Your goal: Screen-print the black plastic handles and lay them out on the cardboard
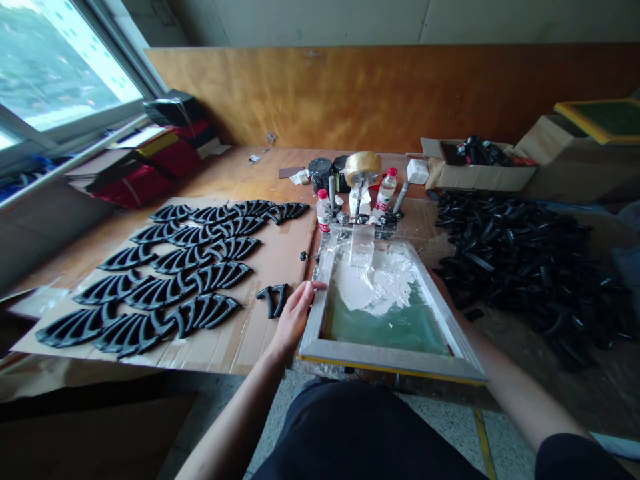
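Observation:
A silkscreen frame (395, 360) with grey metal sides and a green mesh lies in front of me. Thick white ink (377, 283) covers the far part of the mesh, and a clear squeegee (362, 245) stands in it. My left hand (295, 313) is closed at the frame's left side, a fingertip on the edge and the other fingertips partly hidden. Along the right side my forearm reaches behind the frame, which hides my right hand. Two small curved black plastic pieces (273, 300) lie beside my left hand.
Rows of black curved pieces (190, 277) rest on cardboard (240, 340) at left. A heap of black pieces (520, 260) lies at right. Behind the frame are a clamp stand (385, 227), bottles (386, 190), a tape roll (363, 167) and a black tub (320, 175). A carton (470, 177) stands at back right.

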Action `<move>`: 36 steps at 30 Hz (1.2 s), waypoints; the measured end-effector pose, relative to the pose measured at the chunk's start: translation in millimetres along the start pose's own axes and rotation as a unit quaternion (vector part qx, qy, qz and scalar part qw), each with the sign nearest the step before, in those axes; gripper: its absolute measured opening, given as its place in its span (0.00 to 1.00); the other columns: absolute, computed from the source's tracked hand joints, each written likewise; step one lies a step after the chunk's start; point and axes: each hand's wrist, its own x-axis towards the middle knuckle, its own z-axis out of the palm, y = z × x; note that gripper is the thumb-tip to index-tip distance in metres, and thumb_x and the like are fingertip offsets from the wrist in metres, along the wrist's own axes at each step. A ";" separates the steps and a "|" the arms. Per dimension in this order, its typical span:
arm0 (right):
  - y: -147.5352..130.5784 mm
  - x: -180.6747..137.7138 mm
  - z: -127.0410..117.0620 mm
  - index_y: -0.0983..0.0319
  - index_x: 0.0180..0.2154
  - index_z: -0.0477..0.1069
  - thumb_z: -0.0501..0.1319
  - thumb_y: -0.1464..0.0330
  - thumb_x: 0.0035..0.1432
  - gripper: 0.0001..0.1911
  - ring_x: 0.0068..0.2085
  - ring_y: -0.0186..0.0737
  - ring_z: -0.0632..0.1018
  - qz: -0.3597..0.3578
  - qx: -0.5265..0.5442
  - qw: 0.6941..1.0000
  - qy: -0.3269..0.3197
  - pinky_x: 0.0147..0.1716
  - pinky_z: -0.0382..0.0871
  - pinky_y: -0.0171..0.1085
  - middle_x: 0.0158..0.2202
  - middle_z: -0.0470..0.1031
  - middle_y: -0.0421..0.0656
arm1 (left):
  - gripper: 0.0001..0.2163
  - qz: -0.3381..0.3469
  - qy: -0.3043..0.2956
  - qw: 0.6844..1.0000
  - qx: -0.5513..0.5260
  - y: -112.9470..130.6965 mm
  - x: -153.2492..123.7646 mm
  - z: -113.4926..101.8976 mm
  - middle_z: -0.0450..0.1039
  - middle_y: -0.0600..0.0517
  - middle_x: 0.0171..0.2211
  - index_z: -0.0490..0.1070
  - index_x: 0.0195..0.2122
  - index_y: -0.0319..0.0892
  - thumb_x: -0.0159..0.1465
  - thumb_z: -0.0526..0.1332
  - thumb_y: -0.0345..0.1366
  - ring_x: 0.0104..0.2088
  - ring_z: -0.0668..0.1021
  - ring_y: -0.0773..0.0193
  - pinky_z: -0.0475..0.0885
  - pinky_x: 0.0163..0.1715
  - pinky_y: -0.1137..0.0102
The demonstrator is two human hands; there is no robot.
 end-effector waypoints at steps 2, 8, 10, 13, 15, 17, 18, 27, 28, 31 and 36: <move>2.3 11.0 -12.0 0.64 0.50 0.69 0.54 0.65 0.65 0.15 0.49 0.46 0.73 0.002 -0.011 0.995 0.098 0.49 0.69 0.50 0.49 0.72 0.51 | 0.23 -0.031 -0.025 0.999 0.005 -26.2 -0.7 -0.8 0.71 0.52 0.31 0.70 0.50 0.44 0.61 0.56 0.54 0.26 0.70 0.66 0.65 0.25 0.73; -84.9 36.5 13.3 0.64 0.59 0.61 0.66 0.65 0.54 0.32 0.60 0.53 0.62 -0.237 -0.074 0.956 0.158 0.58 0.60 0.49 0.63 0.58 0.53 | 0.29 -0.067 -0.022 0.993 0.095 -90.5 16.5 8.1 0.68 0.56 0.28 0.56 0.63 0.47 0.62 0.56 0.50 0.27 0.71 0.66 0.64 0.28 0.73; -114.1 41.4 28.2 0.64 0.54 0.65 0.67 0.67 0.52 0.28 0.55 0.54 0.68 -0.263 -0.125 0.951 0.100 0.53 0.64 0.48 0.54 0.68 0.52 | 0.28 -0.064 -0.020 0.989 0.133 -98.6 21.0 9.4 0.66 0.56 0.27 0.57 0.62 0.46 0.62 0.55 0.49 0.26 0.70 0.66 0.63 0.28 0.73; -128.3 37.0 44.7 0.62 0.41 0.71 0.65 0.70 0.54 0.11 0.44 0.47 0.73 -0.267 -0.164 0.949 0.012 0.43 0.68 0.41 0.40 0.75 0.46 | 0.27 -0.065 -0.028 0.984 0.162 -102.8 23.6 8.1 0.66 0.56 0.27 0.58 0.62 0.47 0.63 0.54 0.50 0.26 0.69 0.66 0.62 0.27 0.73; -120.6 22.9 50.1 0.61 0.35 0.72 0.61 0.72 0.57 0.03 0.41 0.45 0.73 -0.310 -0.172 0.935 -0.019 0.40 0.66 0.39 0.36 0.75 0.45 | 0.27 -0.065 -0.027 0.983 0.168 -104.5 24.0 6.6 0.67 0.56 0.27 0.59 0.61 0.47 0.62 0.54 0.51 0.27 0.69 0.65 0.62 0.28 0.72; -106.9 2.8 49.9 0.61 0.33 0.72 0.56 0.74 0.59 0.07 0.40 0.43 0.72 -0.385 -0.175 0.905 -0.046 0.38 0.64 0.38 0.33 0.75 0.44 | 0.27 -0.064 -0.026 0.984 0.166 -107.1 24.2 5.7 0.67 0.55 0.28 0.60 0.61 0.47 0.62 0.54 0.52 0.28 0.70 0.65 0.63 0.28 0.72; -100.3 -7.1 47.7 0.61 0.33 0.72 0.54 0.76 0.60 0.09 0.39 0.42 0.72 -0.424 -0.177 0.886 -0.062 0.38 0.63 0.38 0.33 0.74 0.44 | 0.27 -0.063 -0.027 0.984 0.164 -108.6 24.4 5.5 0.68 0.55 0.28 0.60 0.61 0.47 0.62 0.54 0.52 0.29 0.70 0.64 0.63 0.28 0.72; -94.9 -19.6 39.6 0.60 0.34 0.73 0.56 0.77 0.57 0.09 0.40 0.41 0.71 -0.449 -0.160 0.877 -0.061 0.36 0.62 0.37 0.34 0.75 0.43 | 0.27 -0.074 -0.023 0.986 0.149 -113.4 25.6 5.4 0.71 0.54 0.30 0.61 0.60 0.47 0.61 0.55 0.53 0.29 0.72 0.64 0.64 0.27 0.72; -93.1 -22.1 44.1 0.60 0.36 0.73 0.55 0.77 0.58 0.10 0.41 0.42 0.71 -0.448 -0.161 0.879 -0.039 0.37 0.63 0.37 0.37 0.75 0.44 | 0.28 -0.074 -0.023 0.986 0.145 -112.6 25.3 5.4 0.71 0.53 0.30 0.61 0.60 0.47 0.61 0.55 0.53 0.29 0.72 0.64 0.63 0.27 0.72; -84.1 -34.1 51.8 0.61 0.39 0.74 0.53 0.78 0.60 0.12 0.41 0.42 0.72 -0.468 -0.158 0.869 -0.035 0.37 0.64 0.37 0.39 0.75 0.45 | 0.28 -0.069 -0.024 0.989 0.127 -110.2 24.4 5.9 0.72 0.53 0.30 0.62 0.59 0.45 0.61 0.56 0.53 0.28 0.72 0.64 0.64 0.26 0.73; -101.9 -16.5 41.4 0.59 0.41 0.74 0.61 0.70 0.60 0.08 0.39 0.40 0.73 -0.433 -0.120 0.893 -0.042 0.36 0.67 0.36 0.34 0.74 0.41 | 0.29 -0.066 -0.030 0.990 0.121 -95.3 21.9 4.4 0.68 0.55 0.26 0.61 0.60 0.44 0.61 0.57 0.52 0.25 0.69 0.67 0.62 0.24 0.74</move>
